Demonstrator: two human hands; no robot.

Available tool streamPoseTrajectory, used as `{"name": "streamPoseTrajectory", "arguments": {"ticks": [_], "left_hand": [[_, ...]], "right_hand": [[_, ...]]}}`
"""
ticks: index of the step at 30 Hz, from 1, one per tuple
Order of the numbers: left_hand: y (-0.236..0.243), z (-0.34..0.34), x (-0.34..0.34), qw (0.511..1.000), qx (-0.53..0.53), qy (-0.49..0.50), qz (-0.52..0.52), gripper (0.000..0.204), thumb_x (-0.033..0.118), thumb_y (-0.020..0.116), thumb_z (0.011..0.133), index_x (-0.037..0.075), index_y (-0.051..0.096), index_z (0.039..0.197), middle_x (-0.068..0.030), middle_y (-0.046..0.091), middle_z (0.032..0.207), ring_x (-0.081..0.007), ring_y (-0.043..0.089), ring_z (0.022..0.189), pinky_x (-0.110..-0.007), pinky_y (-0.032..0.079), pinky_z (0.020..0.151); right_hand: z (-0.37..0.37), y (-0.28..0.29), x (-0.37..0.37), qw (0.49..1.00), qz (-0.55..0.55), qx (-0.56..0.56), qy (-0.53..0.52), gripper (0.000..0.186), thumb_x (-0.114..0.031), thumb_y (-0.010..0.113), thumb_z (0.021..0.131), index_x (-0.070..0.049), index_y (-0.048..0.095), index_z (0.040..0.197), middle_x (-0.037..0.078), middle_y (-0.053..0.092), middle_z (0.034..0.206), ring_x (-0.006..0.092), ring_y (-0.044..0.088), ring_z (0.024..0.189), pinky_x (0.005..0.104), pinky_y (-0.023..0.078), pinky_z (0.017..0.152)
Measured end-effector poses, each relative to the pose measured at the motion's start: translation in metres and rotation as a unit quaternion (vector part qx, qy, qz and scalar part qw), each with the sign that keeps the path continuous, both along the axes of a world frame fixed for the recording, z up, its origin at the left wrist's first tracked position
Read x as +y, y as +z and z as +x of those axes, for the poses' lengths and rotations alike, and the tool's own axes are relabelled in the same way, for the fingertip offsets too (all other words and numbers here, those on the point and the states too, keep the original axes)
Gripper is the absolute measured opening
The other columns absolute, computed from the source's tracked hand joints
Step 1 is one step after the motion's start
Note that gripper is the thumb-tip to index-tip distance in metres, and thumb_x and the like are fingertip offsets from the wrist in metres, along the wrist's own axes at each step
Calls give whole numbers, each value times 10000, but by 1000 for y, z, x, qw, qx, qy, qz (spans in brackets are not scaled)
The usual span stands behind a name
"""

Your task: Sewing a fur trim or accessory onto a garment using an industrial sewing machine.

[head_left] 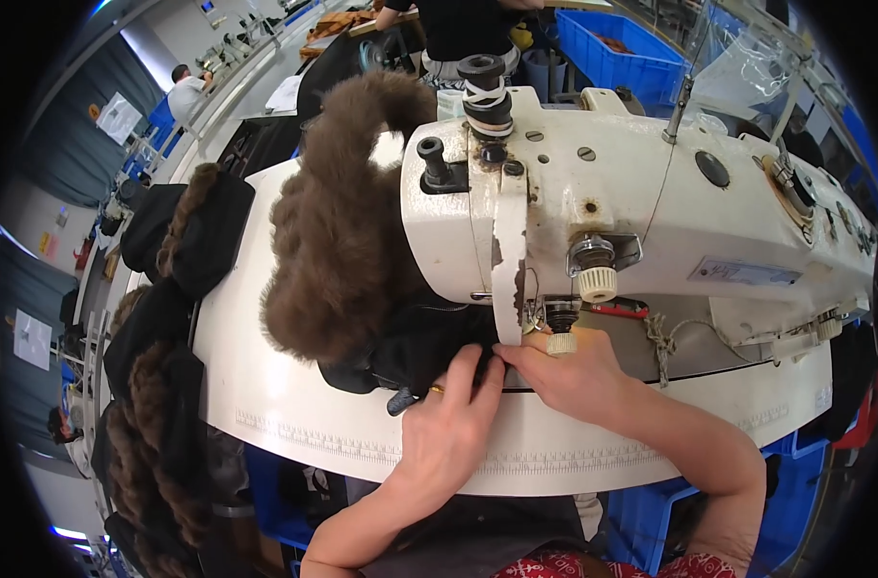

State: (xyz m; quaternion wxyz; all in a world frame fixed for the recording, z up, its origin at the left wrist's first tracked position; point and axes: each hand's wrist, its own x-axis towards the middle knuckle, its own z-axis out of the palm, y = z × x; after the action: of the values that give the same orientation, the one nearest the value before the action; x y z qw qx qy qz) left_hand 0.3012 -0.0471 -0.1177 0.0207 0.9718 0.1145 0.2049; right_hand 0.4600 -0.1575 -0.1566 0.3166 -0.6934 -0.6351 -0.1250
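A big white sewing machine over two hands

The sewing machine (641,193) is close to us and fills much of the right side. Its front gets in the way. A long white bar (509,260) with chipped paint hangs down there, and two cream knobs (598,282) stick out in front of the right hand (569,371). They hide some of its fingers. Behind that hand are a red thing (620,307) and a bit of string (662,349).

The white table (241,371) has ruler marks along its near edge. On the left is a pile of black pieces (159,328) with brown fluffy strips. Blue bins (641,520) sit under the table, and another blue bin (617,58) is at the back. A person in a black top (468,29) is back there too.

The black cloth (415,347) lies on the table, just left of the white bar. Brown fur (328,231) is heaped up behind it. The left hand (446,429), with a gold ring (437,389), has its fingertips on the near side of the cloth. The right hand's thumb reaches the cloth's right end. I can't tell if either hand is pinching it or just pressing.
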Motion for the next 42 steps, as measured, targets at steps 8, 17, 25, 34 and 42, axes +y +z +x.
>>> {"name": "streamPoseTrajectory", "arguments": {"ticks": [8, 17, 25, 34, 42], "left_hand": [[-8, -3, 1, 955, 39, -137, 260, 347, 128, 582, 755, 17, 697, 1063, -155, 686, 1157, -136, 593, 723, -178, 469, 496], [-6, 0, -7, 962, 28, -123, 241, 348, 137, 579, 742, 7, 700, 1042, -145, 694, 1116, -114, 571, 699, -156, 459, 550], [-8, -3, -7, 961, 57, -122, 242, 444, 127, 591, 700, -29, 675, 1107, -174, 676, 1145, -123, 550, 656, -190, 453, 505], [-9, 3, -4, 960, 47, -130, 245, 441, 115, 592, 692, -28, 681, 1099, -169, 681, 1128, -109, 531, 630, -193, 440, 492], [-4, 12, 7, 954, 37, -140, 262, 333, 127, 584, 734, 3, 699, 1021, -164, 694, 1080, -77, 546, 594, -168, 425, 458]], "right_hand": [[2, 6, -13, 999, 1, 12, 38, 334, -55, 703, 672, -106, 747, 999, -19, 630, 804, 185, 581, 812, 275, 513, 643], [6, 4, -11, 999, -28, -25, -5, 337, -75, 677, 674, -128, 760, 997, 8, 498, 735, 213, 533, 793, 308, 478, 605], [5, 13, -15, 998, -41, -34, -33, 317, -101, 682, 692, -160, 749, 996, 30, 477, 780, 219, 516, 773, 325, 472, 597], [2, 13, -15, 997, -31, -20, -62, 107, -115, 687, 698, -119, 680, 804, 50, 543, 844, 229, 565, 810, 342, 498, 630], [2, 11, -13, 996, -53, -23, -75, 73, -144, 703, 724, -101, 646, 740, 59, 526, 800, 236, 569, 768, 358, 493, 617]]}}
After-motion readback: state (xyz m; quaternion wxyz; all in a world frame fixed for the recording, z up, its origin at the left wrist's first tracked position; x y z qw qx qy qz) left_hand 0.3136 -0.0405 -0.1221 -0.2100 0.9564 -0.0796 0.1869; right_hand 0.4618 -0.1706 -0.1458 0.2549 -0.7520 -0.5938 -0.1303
